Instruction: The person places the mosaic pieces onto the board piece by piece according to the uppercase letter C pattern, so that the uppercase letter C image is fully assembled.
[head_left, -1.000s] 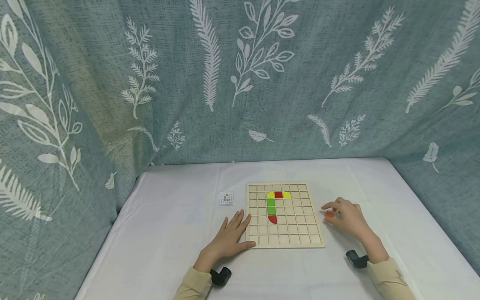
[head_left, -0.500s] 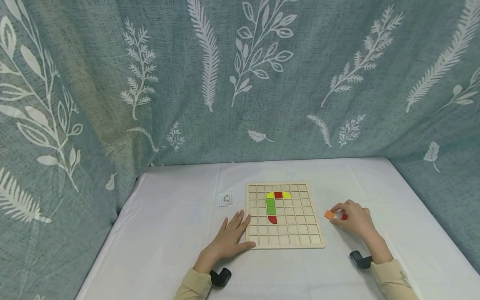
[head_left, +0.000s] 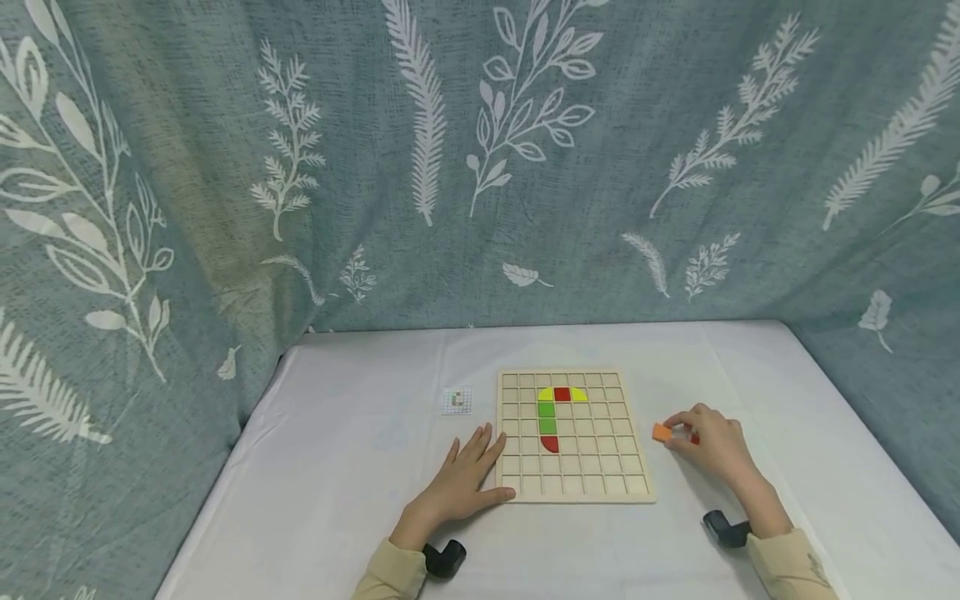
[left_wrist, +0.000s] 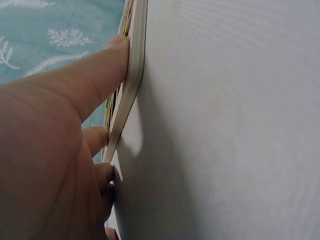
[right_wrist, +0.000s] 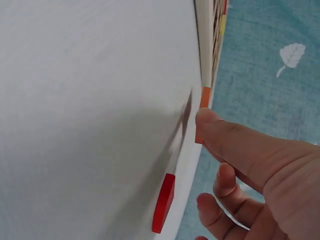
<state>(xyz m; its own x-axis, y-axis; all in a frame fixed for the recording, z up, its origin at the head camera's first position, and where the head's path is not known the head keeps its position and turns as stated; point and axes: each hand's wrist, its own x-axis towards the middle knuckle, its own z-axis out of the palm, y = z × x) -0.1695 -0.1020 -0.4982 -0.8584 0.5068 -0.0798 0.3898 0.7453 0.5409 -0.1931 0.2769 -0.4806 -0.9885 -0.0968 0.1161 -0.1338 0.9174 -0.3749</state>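
Observation:
My right hand pinches an orange square tile between thumb and fingers, just right of the wooden grid board. In the right wrist view the tile sticks out past the thumb, over the white cloth. A red tile lies under that hand, partly hidden by it in the head view. My left hand lies spread at the board's left edge, thumb and a fingertip over the rim. Set in the board are a red square between two yellow rounded pieces, two green squares and a red rounded piece.
A small card printed with a coloured grid pattern lies left of the board. White cloth covers the table. A blue-green leaf-patterned curtain hangs around its back and sides.
My right fingers, loosely apart a second ago, have closed on the orange tile and drawn slightly right, baring more of it. The left hand has stayed on the board's edge.

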